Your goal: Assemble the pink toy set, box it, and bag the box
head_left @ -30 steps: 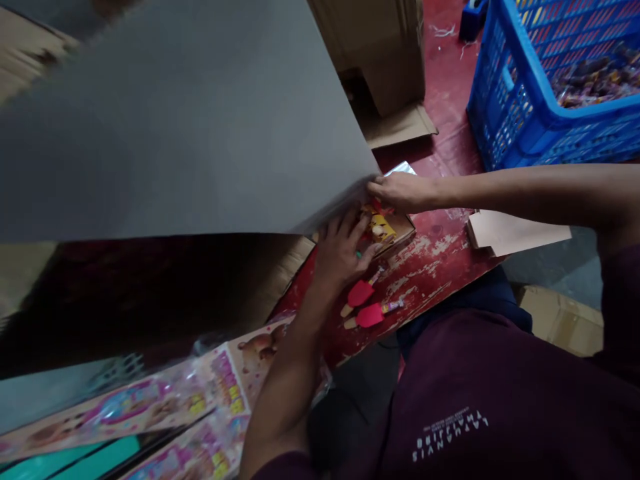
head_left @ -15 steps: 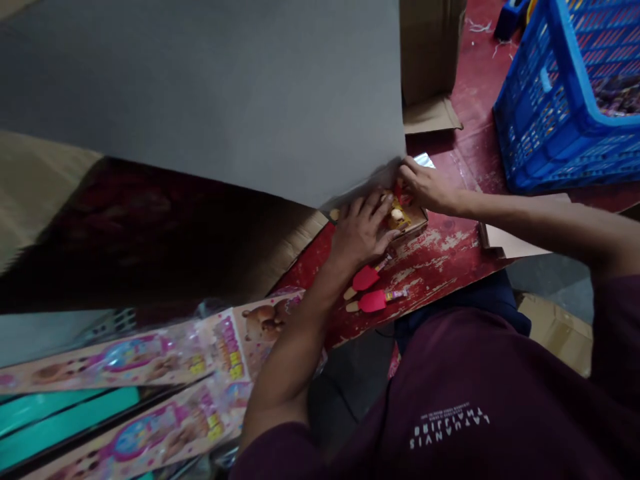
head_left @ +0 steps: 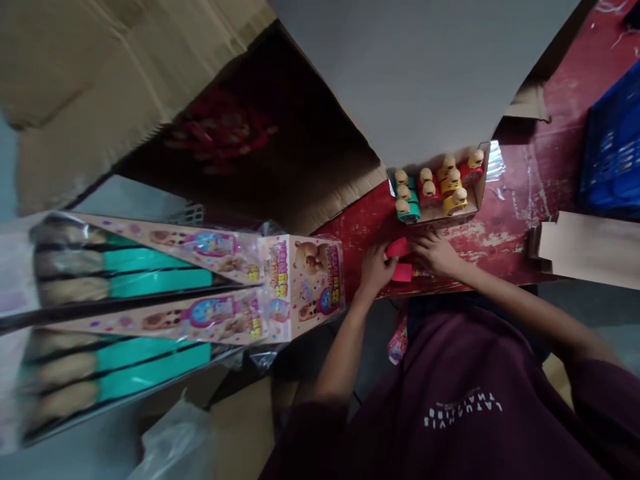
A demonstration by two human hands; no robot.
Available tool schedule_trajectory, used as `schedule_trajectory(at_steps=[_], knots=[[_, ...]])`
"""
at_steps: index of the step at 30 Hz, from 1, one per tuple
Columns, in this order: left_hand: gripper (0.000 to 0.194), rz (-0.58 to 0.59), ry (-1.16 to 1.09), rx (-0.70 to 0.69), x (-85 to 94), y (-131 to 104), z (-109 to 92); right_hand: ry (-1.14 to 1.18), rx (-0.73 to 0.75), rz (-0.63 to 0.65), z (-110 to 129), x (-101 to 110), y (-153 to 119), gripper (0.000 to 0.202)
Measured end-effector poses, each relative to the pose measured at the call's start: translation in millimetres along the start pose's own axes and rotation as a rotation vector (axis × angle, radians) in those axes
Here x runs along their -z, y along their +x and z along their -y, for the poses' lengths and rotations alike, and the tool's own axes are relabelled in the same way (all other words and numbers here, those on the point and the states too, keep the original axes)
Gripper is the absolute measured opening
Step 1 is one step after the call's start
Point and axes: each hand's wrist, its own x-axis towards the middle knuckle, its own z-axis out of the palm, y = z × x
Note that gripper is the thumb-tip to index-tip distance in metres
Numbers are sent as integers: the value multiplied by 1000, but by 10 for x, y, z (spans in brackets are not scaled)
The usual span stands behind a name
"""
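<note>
My left hand (head_left: pixel 377 268) is closed around the beige-tipped end of a flat red toy piece (head_left: pixel 399 248), beside the table's front edge. My right hand (head_left: pixel 436 253) is at the same piece's other end, its fingers bent against it and partly blurred. A second red piece (head_left: pixel 402 272) lies just below, with a small printed tube at its right end. Beyond my hands, a shallow cardboard box (head_left: pixel 440 219) holds several bear-headed toys (head_left: pixel 454 199) in green, red and yellow, standing in groups.
Left of me are clear-wrapped printed packs (head_left: pixel 315 280) with bears and green parts. A large open carton (head_left: pixel 345 200) with red items inside stands behind them. A grey panel (head_left: pixel 425 73) rises behind the box. At right are a blue crate (head_left: pixel 613 147) and a cardboard piece (head_left: pixel 590 250).
My hands have left the shallow box and come back toward the table's front edge, to the red pieces. My view has swung left, showing more of the wrapped packs.
</note>
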Motion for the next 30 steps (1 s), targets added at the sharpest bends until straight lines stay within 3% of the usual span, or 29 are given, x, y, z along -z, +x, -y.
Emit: schedule_trajectory(at_steps=[3, 5, 7, 10, 13, 15, 19, 22, 26, 28, 30], knots=[[60, 109, -78, 93, -162, -13, 215, -10, 4, 167, -30, -167, 370, 59], [58, 90, -141, 56, -126, 41, 212, 8, -16, 193, -48, -164, 458, 64], [53, 32, -220, 8, -8, 89, 114, 62, -52, 200, -24, -94, 379, 65], [48, -51, -410, -64, 247, 106, -197, 230, -166, 162, 139, 98, 24, 70], [46, -72, -704, -162, 490, 95, -661, 429, -314, 3, 381, 371, -394, 73], [46, -91, -743, -229, 602, 104, -996, 472, -360, -77, 506, 588, -605, 72], [50, -28, -633, -458, 706, 239, -1564, 420, -319, -96, 559, 1114, -824, 71], [51, -115, -585, -609, 690, 518, -1796, 321, -348, -75, 438, 1567, -873, 69], [46, -392, -185, -676, 540, 1034, -1795, 166, -581, -418, 96, 2009, -775, 49], [54, -315, 57, -661, 453, 1230, -1728, 143, -602, -488, -106, 2077, -638, 46], [59, -135, 205, -585, 396, 1333, -1665, 119, -585, -396, -288, 2056, -463, 41]])
